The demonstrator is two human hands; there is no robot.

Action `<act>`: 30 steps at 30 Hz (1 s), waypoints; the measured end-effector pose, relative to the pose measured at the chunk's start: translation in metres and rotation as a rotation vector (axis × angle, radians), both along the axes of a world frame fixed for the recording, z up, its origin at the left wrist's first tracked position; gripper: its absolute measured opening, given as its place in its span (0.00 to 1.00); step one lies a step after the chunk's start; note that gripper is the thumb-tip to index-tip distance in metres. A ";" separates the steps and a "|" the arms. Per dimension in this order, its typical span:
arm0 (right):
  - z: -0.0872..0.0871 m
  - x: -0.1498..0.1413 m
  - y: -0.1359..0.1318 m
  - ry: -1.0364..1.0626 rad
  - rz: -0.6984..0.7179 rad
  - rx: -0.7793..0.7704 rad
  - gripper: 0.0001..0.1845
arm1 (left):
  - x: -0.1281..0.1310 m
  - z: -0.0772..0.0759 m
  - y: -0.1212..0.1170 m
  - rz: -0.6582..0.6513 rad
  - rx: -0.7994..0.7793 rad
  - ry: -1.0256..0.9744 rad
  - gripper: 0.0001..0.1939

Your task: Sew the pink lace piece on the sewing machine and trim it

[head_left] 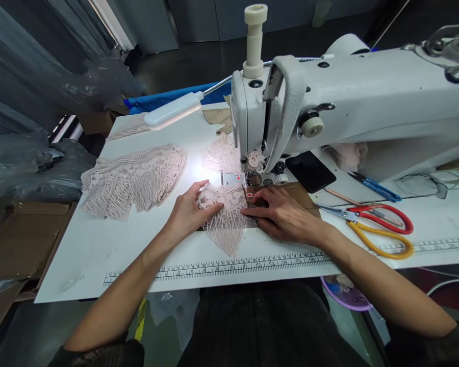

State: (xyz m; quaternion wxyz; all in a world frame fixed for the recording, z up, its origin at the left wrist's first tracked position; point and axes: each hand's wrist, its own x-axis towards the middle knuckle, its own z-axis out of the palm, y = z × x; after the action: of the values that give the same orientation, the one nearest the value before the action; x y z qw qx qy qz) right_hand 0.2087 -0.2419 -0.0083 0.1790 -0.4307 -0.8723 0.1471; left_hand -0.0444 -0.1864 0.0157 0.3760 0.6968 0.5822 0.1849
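Dark floor [183,69] up top, white table [80,260] below, and there lay the lace [229,224] mid-frame by the machine [352,92], apparently being lined up, the left hand [185,210] spread over its left, the right hand [281,215] touching its edge, grip unclear, and steady guiding looked called for next!

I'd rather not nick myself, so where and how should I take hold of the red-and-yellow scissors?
Probably best by the red loop and yellow loop, coming from the right: the scissors lie on the table with both loops to the right and the blades pointing left, close to the right hand.
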 end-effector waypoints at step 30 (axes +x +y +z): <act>-0.002 -0.001 0.000 -0.013 -0.008 0.026 0.20 | 0.025 -0.008 0.038 -1.029 0.512 0.313 0.19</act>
State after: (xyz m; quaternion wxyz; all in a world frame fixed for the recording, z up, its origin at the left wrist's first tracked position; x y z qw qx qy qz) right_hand 0.2079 -0.2418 -0.0099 0.1794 -0.4327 -0.8736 0.1322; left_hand -0.0197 -0.1485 0.0078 0.1470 0.9769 0.1551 0.0088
